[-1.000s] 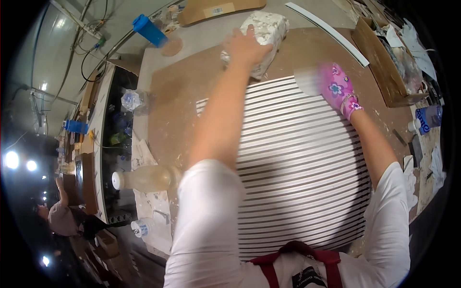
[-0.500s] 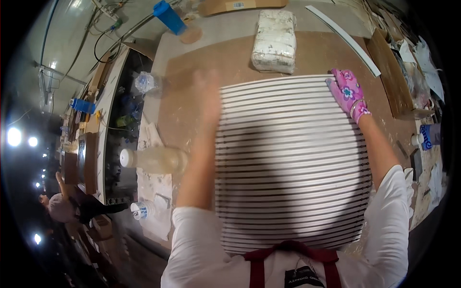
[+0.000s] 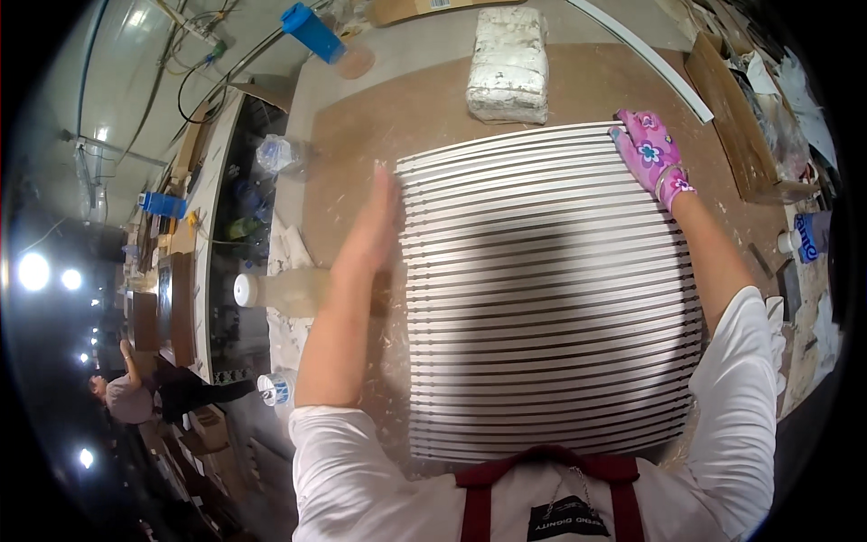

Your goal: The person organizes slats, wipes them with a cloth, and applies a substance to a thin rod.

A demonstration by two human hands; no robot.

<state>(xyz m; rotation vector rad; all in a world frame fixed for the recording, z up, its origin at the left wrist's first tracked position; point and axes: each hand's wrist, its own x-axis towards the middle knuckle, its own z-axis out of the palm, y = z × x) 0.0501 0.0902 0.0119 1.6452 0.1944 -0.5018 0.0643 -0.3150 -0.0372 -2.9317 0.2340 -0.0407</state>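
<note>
A broad sheet of white strips with dark gaps between them (image 3: 542, 298) lies flat on the brown board in front of me. My bare left hand (image 3: 375, 221) stretches along its far left side, fingers straight and together, close to the strip ends; blur hides whether it touches. On my right hand (image 3: 648, 158) is a pink flowered glove. That hand rests against the far right corner of the strips, thumb apart from the fingers, with nothing seen inside it.
Beyond the strips stands a white wrapped block (image 3: 508, 68). A long white strip (image 3: 646, 61) curves near a cardboard box (image 3: 736, 135) at right. A cloudy bottle (image 3: 293, 291) lies partly behind my left forearm. A blue bottle (image 3: 312, 32) is far left; a person (image 3: 135, 397) is further off.
My left hand has come nearer and slightly left along the strip ends, its forearm swinging outward over the cloudy bottle. My right hand stays at the far right corner. The view has shifted a little.
</note>
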